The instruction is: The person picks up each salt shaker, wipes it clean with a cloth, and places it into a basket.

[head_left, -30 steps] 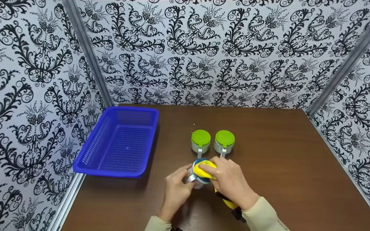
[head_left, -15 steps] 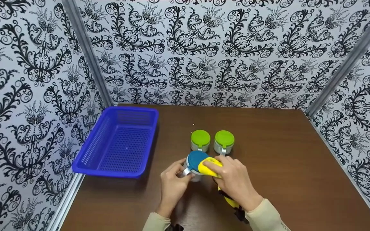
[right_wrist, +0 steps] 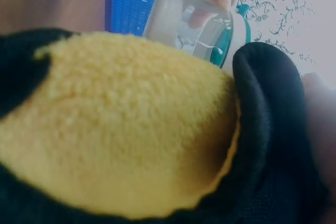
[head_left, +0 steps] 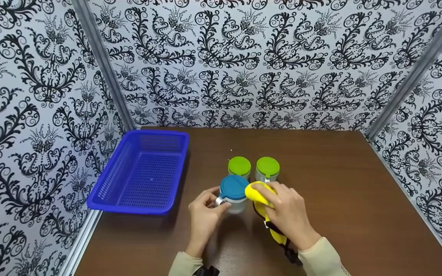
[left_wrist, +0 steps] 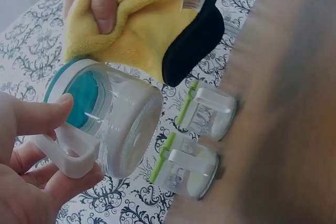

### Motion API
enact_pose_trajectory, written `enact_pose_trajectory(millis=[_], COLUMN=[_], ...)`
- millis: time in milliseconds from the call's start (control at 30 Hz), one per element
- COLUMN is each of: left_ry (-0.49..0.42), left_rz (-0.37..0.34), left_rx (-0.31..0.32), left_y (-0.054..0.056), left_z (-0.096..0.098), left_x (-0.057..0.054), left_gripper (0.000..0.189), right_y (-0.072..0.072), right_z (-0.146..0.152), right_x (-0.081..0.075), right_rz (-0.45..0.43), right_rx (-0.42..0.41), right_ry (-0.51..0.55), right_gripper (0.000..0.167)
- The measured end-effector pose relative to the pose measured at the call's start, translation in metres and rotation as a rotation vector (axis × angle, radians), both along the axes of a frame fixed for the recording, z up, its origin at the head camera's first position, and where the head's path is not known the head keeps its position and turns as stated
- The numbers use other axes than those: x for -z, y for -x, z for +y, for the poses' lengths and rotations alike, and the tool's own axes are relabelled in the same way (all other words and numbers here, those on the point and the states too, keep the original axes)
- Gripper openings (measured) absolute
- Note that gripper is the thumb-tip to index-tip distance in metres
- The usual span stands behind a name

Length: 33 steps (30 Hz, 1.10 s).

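Observation:
My left hand [head_left: 205, 214] grips the white handle [left_wrist: 73, 153] of a clear jar [left_wrist: 131, 114] with a blue lid [head_left: 234, 187]. The jar is held up off the table, in front of two green-lidded jars. In my right hand [head_left: 288, 209] is a bunched yellow cloth [head_left: 259, 193] with black edging, pinched between thumb and fingers. Part of the cloth hangs below that hand. In the left wrist view the cloth [left_wrist: 131, 30] lies right at the edge of the blue lid. The cloth fills most of the right wrist view, with the jar [right_wrist: 189, 24] behind it.
Two clear jars with green lids, a left one [head_left: 239, 166] and a right one [head_left: 268, 167], stand side by side just beyond the hands. A blue plastic basket [head_left: 138, 210] sits at the left of the brown table [head_left: 332, 172]. Patterned walls [head_left: 244, 65] enclose the back and sides.
The cloth has slid off the blue lid to the right with my right hand, uncovering the lid. My left hand has raised the jar and shifted it slightly left and away from me.

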State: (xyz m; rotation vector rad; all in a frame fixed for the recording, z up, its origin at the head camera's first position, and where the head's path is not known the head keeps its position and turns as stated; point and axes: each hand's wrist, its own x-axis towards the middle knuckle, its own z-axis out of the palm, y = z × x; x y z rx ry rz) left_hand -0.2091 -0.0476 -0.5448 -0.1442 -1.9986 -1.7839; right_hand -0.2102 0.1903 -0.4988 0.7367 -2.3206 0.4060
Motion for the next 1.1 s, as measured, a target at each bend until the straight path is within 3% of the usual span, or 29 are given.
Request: enact_pose_trajectory(millis=[200, 333, 467, 633, 833, 1100], left_ry=[-0.058, -0.072, -0.086, -0.097, -0.004, -0.004], left_rz=[-0.072, -0.109, -0.088, -0.047, -0.056, -0.062], left_rx=[-0.029, -0.039, -0.022, -0.023, -0.137, -0.244], left_y=[-0.003, 0.002, 0.010, 0.014, 0.024, 0.046], left_z=[0.000, -0.007, -0.016, -0.028, -0.046, -0.073], left_x=[-0.027, -0.035, -0.035, -0.049, -0.076, -0.112], left_gripper=[0.029, 0.030, 0.030, 0.028, 0.027, 0.028], right_y=[0.003, 0.004, 0.004, 0.004, 0.005, 0.003], right_z=[0.013, 0.023, 0.031, 0.040, 0.051, 0.060], right_x=[-0.002, -0.002, 0.000, 0.003, 0.007, 0.013], right_rz=[-0.004, -0.003, -0.015, -0.026, -0.017, -0.033], right_rx=[0.033, 0.065, 0.090, 0.116, 0.139, 0.159], right_ry=[0.047, 0.059, 0.072, 0.067, 0.058, 0.035], right_gripper=[0.054, 0.058, 0.058, 0.056, 0.056, 0.052])
